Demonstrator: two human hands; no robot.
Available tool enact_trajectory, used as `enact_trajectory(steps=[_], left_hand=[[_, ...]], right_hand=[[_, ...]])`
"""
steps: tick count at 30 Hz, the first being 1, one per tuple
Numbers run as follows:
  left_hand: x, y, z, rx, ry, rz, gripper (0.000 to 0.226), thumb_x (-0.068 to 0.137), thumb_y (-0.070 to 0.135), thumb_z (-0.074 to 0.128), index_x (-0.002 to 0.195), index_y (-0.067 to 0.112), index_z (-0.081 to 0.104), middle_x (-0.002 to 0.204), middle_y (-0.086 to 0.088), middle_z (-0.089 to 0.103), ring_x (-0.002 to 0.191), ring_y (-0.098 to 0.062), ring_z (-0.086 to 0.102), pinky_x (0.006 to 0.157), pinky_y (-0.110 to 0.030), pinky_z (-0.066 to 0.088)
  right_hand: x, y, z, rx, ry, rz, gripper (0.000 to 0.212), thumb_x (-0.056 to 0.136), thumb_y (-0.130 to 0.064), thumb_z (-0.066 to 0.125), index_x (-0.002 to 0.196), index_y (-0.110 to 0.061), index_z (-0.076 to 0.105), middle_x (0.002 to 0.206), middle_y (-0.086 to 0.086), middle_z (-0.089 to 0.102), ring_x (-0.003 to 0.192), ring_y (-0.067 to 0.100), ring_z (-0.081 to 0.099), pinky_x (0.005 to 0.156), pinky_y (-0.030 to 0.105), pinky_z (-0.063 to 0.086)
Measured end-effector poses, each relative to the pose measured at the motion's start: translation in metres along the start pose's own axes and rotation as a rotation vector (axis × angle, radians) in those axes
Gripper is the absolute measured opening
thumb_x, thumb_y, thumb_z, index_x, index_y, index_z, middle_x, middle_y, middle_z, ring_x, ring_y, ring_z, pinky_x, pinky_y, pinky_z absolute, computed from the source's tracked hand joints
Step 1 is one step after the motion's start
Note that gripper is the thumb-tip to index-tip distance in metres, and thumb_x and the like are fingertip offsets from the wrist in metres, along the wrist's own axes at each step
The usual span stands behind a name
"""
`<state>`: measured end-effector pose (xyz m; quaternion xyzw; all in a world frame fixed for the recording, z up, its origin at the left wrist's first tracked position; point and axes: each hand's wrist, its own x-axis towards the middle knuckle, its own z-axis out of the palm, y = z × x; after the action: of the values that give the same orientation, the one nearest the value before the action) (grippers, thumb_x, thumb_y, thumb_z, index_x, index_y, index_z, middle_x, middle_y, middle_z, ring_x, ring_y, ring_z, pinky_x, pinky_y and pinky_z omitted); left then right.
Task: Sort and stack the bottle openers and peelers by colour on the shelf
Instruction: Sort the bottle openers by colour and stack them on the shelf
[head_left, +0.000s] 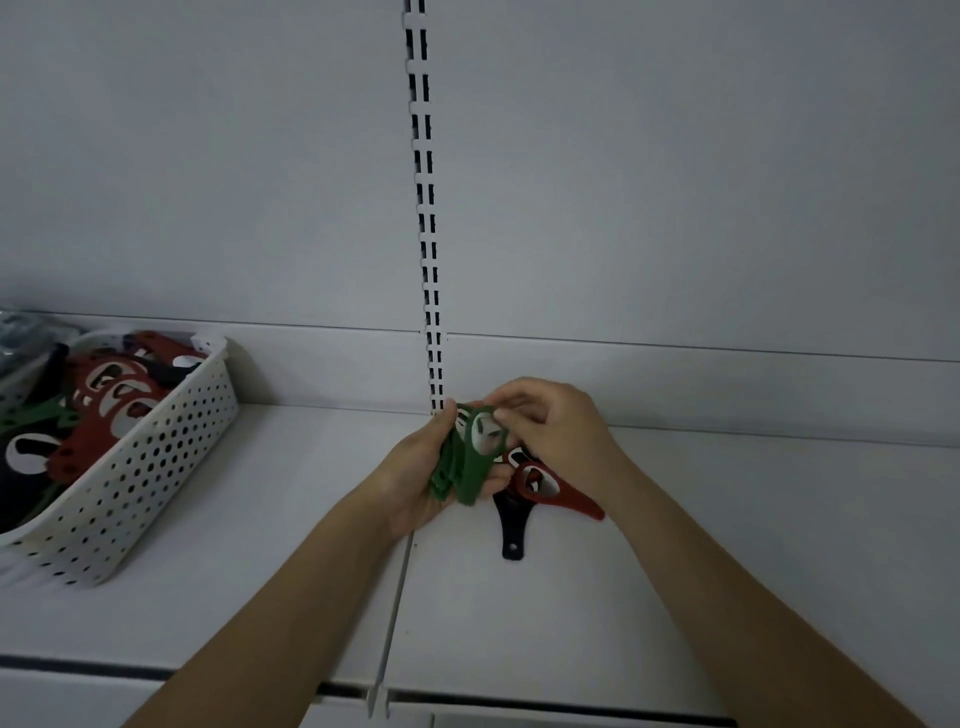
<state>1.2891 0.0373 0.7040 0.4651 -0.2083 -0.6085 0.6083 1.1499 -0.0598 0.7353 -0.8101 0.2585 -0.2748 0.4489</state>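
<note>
On the white shelf (727, 545), both hands meet at centre: left hand (415, 478) grips a green stack (462, 467), right hand (550, 431) pinches its top opener. Red opener (556, 491) and black opener (511, 525) lie just beside; the basket (156, 467) far left looks mostly unsorted.

My right hand (550, 431) covers the heads of the red opener (558, 491) and black opener (511, 525). The basket (156, 457) runs off the left edge; I can't count its contents.
</note>
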Motion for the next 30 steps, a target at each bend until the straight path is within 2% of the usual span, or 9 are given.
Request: enact_trajectory(steps=[2, 4, 8, 12, 15, 21, 24, 27, 30], left_hand=[[0.000, 0.000, 0.000, 0.022, -0.015, 0.033, 0.052, 0.103, 0.047, 0.036, 0.114, 0.000, 0.057, 0.084, -0.013, 0.066, 0.055, -0.018, 0.056, 0.045, -0.025, 0.048], [0.002, -0.001, -0.003, 0.003, 0.000, 0.094, 0.040, 0.103, 0.038, 0.045, 0.124, 0.005, 0.053, 0.084, -0.011, 0.060, 0.051, -0.012, 0.042, 0.039, -0.019, 0.035], [0.005, 0.001, -0.002, -0.079, 0.081, 0.194, 0.019, 0.096, 0.026, 0.058, 0.113, 0.016, 0.056, 0.082, -0.007, 0.051, 0.052, -0.013, 0.039, 0.041, -0.021, 0.036], [0.010, 0.001, -0.001, -0.180, 0.202, 0.190, 0.005, 0.101, 0.022, 0.053, 0.103, 0.020, 0.049, 0.093, -0.009, 0.049, 0.063, -0.020, 0.051, 0.056, -0.032, 0.051], [0.010, -0.002, 0.001, -0.192, 0.170, 0.224, 0.010, 0.103, 0.024, 0.048, 0.110, 0.019, 0.044, 0.105, -0.011, 0.047, 0.068, -0.022, 0.058, 0.063, -0.035, 0.057], [0.008, -0.003, 0.001, -0.247, 0.118, 0.323, 0.013, 0.102, 0.027, 0.046, 0.112, 0.021, 0.043, 0.088, -0.007, 0.053, 0.076, -0.022, 0.061, 0.077, -0.044, 0.054], [0.006, -0.003, 0.003, -0.217, 0.127, 0.350, 0.016, 0.103, 0.029, 0.044, 0.119, 0.028, 0.045, 0.082, -0.004, 0.057, 0.072, -0.018, 0.064, 0.078, -0.044, 0.056], [0.005, -0.004, 0.003, -0.190, 0.122, 0.305, 0.017, 0.103, 0.036, 0.044, 0.117, 0.027, 0.044, 0.090, -0.006, 0.055, 0.080, -0.023, 0.062, 0.099, -0.060, 0.043], [0.003, -0.004, 0.005, -0.116, 0.115, 0.247, 0.026, 0.103, 0.046, 0.036, 0.119, 0.026, 0.041, 0.104, -0.008, 0.055, 0.095, -0.032, 0.064, 0.094, -0.057, 0.046]], right_hand=[[0.000, 0.001, 0.008, -0.015, 0.010, 0.014, 0.019, 0.093, -0.009, 0.062, 0.106, -0.020, 0.072, 0.085, -0.003, 0.075, 0.068, 0.011, 0.070, 0.062, 0.017, 0.054], [-0.003, 0.003, 0.010, -0.066, 0.118, -0.052, 0.019, 0.093, -0.010, 0.062, 0.107, -0.019, 0.071, 0.090, -0.008, 0.073, 0.075, 0.008, 0.069, 0.069, 0.016, 0.054], [-0.021, 0.004, 0.013, -0.152, 0.297, -0.059, 0.006, 0.091, -0.023, 0.066, 0.085, -0.021, 0.065, 0.072, -0.013, 0.066, 0.068, 0.002, 0.063, 0.064, 0.014, 0.047], [-0.040, 0.000, 0.035, -0.017, 0.083, 0.192, 0.028, 0.086, -0.043, 0.069, 0.085, -0.018, 0.055, 0.076, -0.003, 0.070, 0.059, 0.008, 0.068, 0.063, 0.030, 0.058], [-0.037, -0.002, 0.038, 0.119, 0.046, 0.267, 0.032, 0.085, -0.037, 0.073, 0.085, -0.013, 0.051, 0.086, 0.006, 0.072, 0.063, 0.015, 0.072, 0.069, 0.041, 0.061], [-0.026, -0.002, 0.032, 0.044, 0.042, 0.249, 0.032, 0.080, -0.027, 0.080, 0.078, -0.013, 0.051, 0.077, 0.008, 0.073, 0.066, 0.023, 0.073, 0.067, 0.042, 0.061], [-0.020, -0.007, 0.029, 0.119, -0.024, 0.245, 0.033, 0.079, -0.020, 0.081, 0.077, -0.009, 0.050, 0.093, 0.003, 0.074, 0.069, 0.023, 0.074, 0.071, 0.042, 0.062], [-0.013, -0.011, 0.025, 0.229, -0.102, 0.300, 0.033, 0.078, -0.015, 0.082, 0.079, -0.007, 0.050, 0.101, 0.007, 0.072, 0.073, 0.026, 0.075, 0.071, 0.037, 0.062], [-0.007, -0.012, 0.022, 0.249, -0.193, 0.322, 0.033, 0.078, -0.012, 0.082, 0.076, -0.008, 0.049, 0.100, 0.016, 0.071, 0.080, 0.032, 0.074, 0.078, 0.044, 0.061]])
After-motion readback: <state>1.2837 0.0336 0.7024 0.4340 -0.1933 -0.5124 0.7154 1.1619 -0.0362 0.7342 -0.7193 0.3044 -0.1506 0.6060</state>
